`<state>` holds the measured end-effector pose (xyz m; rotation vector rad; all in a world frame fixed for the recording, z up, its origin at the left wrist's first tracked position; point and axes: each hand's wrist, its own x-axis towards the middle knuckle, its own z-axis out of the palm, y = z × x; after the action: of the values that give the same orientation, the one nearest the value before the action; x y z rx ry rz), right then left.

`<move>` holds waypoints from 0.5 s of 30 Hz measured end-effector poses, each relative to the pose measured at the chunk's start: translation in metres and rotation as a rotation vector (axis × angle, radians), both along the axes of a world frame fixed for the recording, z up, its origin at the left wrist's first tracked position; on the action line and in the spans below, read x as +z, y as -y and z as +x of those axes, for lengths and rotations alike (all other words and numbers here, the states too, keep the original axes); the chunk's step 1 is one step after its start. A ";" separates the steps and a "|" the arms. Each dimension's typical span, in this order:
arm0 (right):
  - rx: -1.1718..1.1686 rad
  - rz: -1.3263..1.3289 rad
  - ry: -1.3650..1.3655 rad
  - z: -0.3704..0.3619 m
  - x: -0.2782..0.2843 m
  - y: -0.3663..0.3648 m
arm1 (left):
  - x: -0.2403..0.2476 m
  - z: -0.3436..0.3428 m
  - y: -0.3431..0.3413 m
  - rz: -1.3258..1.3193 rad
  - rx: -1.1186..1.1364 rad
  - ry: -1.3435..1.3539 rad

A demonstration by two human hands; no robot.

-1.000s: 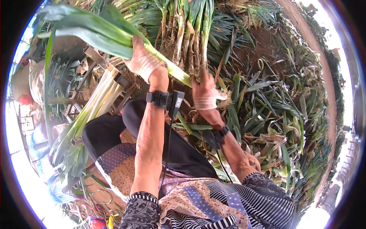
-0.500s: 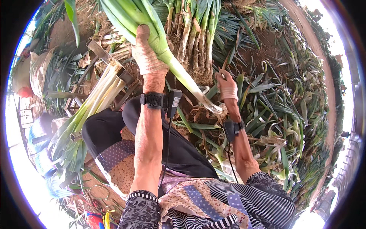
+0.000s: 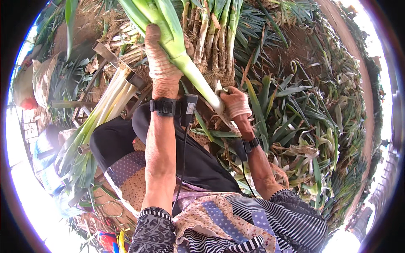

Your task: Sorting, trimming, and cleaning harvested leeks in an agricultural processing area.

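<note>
A thick leek slants across the front of me, green leaves up to the far left and white end down to the right. My left hand, in a pale worn glove, is wrapped round it where the leaves begin. Lower down, my gloved right hand is closed at the white end, pinching what looks like its outer layer. A pale strip stands up beside those fingers. The root tip is partly hidden by the right hand.
A metal rack at my left holds a bundle of trimmed leeks. Unpeeled leeks with roots stand beyond my hands. Stripped leaves heap up at the right. A cable hangs from my left wrist device.
My right hand has moved left from beside the leek onto its white end and closed there. The left hand, still gripping the leek, has shifted slightly left.
</note>
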<state>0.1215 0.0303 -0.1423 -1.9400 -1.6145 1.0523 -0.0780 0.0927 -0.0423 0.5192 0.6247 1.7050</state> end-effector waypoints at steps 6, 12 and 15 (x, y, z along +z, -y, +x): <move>0.318 -0.191 0.519 0.071 -0.079 0.047 | 0.004 -0.016 -0.003 0.042 0.148 -0.209; 0.917 -0.003 1.026 0.094 -0.126 0.100 | 0.001 -0.002 0.007 0.078 0.141 -0.139; 0.699 0.032 0.870 0.120 -0.135 0.130 | 0.000 0.013 0.007 0.008 0.174 -0.153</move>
<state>0.2414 -0.0998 -0.2773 -1.9618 -2.8888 0.3255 -0.0652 0.0858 -0.0426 0.6204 0.7926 1.8429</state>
